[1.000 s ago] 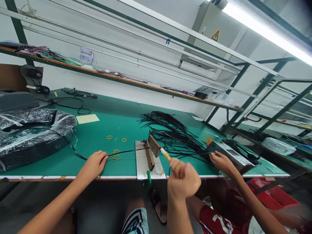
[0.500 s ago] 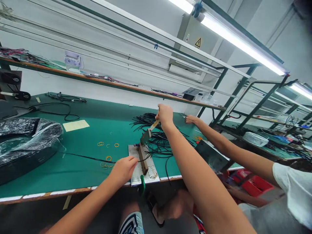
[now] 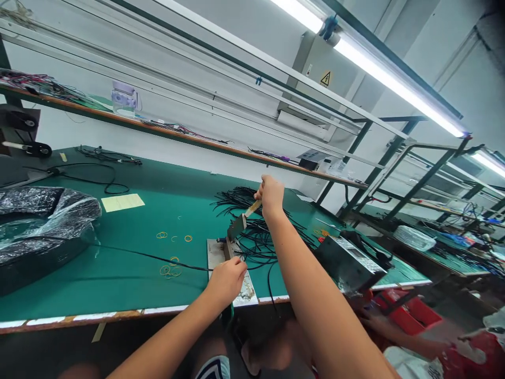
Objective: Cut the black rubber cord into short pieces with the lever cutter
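My left hand is closed in a pinch on a black cable, over the base of a small lever cutter. The cable runs left to a plastic-wrapped black coil. My right hand grips the cutter's pale handle. The cutter's blade is raised, tilted up to the right. Behind and right of it lies a loose pile of black cable pieces. My left hand hides part of the cutter's bar and the cable's end is hard to make out.
Rubber bands and a yellow paper lie on the green tabletop. A black box stands at the right, with a red bin below. A shelf runs along the back. A person sits at the lower right.
My left hand has moved right with the cable, from left of the cutter's bar to over it. My right hand keeps the handle raised. The other person's arm has withdrawn from the table.
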### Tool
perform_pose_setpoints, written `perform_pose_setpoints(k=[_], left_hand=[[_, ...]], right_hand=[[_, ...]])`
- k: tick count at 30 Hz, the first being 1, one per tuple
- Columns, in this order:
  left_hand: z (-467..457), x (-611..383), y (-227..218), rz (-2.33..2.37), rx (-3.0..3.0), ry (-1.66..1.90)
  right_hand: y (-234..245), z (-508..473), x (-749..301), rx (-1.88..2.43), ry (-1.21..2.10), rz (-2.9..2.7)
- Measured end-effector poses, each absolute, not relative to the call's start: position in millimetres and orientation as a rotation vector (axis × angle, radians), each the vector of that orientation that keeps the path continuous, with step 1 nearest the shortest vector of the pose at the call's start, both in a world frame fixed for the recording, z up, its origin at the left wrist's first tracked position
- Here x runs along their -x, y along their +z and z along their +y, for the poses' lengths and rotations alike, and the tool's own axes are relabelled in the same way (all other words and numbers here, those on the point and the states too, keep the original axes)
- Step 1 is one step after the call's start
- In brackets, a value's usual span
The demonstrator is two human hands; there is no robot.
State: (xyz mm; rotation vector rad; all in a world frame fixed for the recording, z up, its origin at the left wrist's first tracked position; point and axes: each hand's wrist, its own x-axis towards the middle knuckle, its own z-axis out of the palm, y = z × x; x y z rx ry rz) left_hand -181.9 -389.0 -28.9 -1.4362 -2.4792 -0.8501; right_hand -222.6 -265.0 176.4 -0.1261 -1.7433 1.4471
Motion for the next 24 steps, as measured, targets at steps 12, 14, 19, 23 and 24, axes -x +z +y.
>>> perform_pose_setpoints(k=[12, 14, 19, 23, 24], left_hand=[[-383, 174, -22, -2.464, 1.543, -0.852], [-382, 172, -21, -2.455, 1.584, -0.769], [-421, 186, -27, -2.443, 1.567, -0.492], [-508, 227, -43, -2.486, 1.302, -0.419], [-532, 240, -47, -2.462, 1.221, -0.424]], right_hand=[[172, -269, 214, 0.015, 1.646, -1.59], [171, -269, 214, 0.002, 1.655, -1.576], [166, -269, 206, -0.083, 1.673, -1.568], [163, -271, 198, -0.121, 1.69, -1.561], [162, -272, 197, -0.125, 1.69, -1.557]])
